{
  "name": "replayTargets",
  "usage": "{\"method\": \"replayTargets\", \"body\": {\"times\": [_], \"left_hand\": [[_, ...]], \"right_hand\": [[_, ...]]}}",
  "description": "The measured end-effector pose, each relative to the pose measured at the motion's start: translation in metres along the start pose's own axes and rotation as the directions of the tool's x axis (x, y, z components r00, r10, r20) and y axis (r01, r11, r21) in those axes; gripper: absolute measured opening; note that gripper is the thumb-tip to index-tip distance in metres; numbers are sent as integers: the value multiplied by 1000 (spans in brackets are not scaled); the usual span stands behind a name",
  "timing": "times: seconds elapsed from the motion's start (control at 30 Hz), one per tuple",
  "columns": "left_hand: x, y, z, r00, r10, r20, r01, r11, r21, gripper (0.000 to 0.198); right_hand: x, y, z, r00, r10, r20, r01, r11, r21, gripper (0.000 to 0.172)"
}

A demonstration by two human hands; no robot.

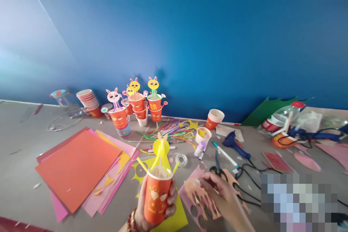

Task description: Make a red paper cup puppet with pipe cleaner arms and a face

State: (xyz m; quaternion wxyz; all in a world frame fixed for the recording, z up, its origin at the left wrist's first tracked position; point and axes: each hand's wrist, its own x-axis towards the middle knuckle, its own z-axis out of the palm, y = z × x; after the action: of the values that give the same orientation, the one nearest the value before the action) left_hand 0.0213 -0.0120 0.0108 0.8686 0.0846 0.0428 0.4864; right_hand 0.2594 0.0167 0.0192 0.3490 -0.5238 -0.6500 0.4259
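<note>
My left hand [172, 197] is wrapped round an orange-red paper cup [154, 203] with a white rim. Out of the cup rises a yellow rabbit-eared paper head [161, 146] on a pale stem, with yellow strips sticking out at both sides. My right hand [221, 190] hovers over peach paper with cut-outs [202, 197], thumb and fingertips pinched together; a small pale spot shows at the tips, too small to name. Close by that hand lie dark-handled scissors [217, 165]. Yellow paper [174, 221] lies under the cup.
Several finished cup figures [119, 119] stand by the blue wall. Coloured paper sheets [78, 166] are piled at left. A blue glue gun [236, 145], its black cord, a glue stick [200, 148], a tape roll [181, 160], stacked cups [214, 117] and a bottle [281, 117] lie around.
</note>
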Motion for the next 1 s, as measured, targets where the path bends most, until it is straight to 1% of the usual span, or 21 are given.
{"method": "replayTargets", "body": {"times": [0.1, 0.27, 0.37, 0.43, 0.5, 0.57, 0.63, 0.7, 0.77, 0.8, 0.87, 0.93, 1.0], "left_hand": [[1, -2, -3, 1000, 2, 11, -2, 1000, 9, 37], [3, -4, -10, 1000, -6, 12, 5, 999, 45, 54], [2, -5, -11, 1000, -10, 2, 9, 994, 106, 55], [1, -5, -9, 1000, 1, -13, 1, 990, 144, 53], [0, -4, -8, 999, 11, -38, -4, 985, 172, 49], [-1, -3, -6, 998, 11, -67, 2, 982, 189, 44], [-1, -2, -5, 995, 18, -101, 2, 981, 194, 39], [-1, -2, -2, 989, 46, -137, -19, 981, 195, 35], [-1, -3, 0, 983, 85, -160, -52, 979, 198, 33], [0, -3, 1, 980, 100, -171, -64, 978, 200, 32], [0, -3, 4, 975, 117, -191, -78, 977, 200, 31], [0, -2, 4, 971, 122, -207, -82, 978, 191, 29], [0, -1, 3, 969, 128, -211, -90, 979, 181, 26]], "right_hand": [[2, -5, 1, 1000, -5, 15, 4, 1000, 9, 40], [3, -11, 3, 998, -47, 33, 48, 998, -31, 40], [-2, -13, 2, 999, -19, 45, 21, 999, -44, 37], [-7, -11, -3, 1000, 0, 31, 3, 998, -68, 34], [-13, -5, -13, 999, -5, -40, 0, 992, -130, 30], [-20, 3, -27, 985, -22, -169, -17, 973, -230, 29], [-26, 13, -45, 947, -51, -316, -62, 940, -336, 30], [-30, 21, -63, 891, -104, -442, -105, 900, -424, 31], [-29, 26, -77, 846, -167, -506, -122, 863, -490, 32], [-27, 27, -81, 841, -186, -508, -120, 852, -510, 32], [-20, 23, -82, 860, -199, -470, -93, 844, -528, 31], [-10, 15, -75, 899, -200, -390, -39, 849, -527, 31], [2, 4, -61, 931, -216, -293, 30, 847, -531, 30]]}}
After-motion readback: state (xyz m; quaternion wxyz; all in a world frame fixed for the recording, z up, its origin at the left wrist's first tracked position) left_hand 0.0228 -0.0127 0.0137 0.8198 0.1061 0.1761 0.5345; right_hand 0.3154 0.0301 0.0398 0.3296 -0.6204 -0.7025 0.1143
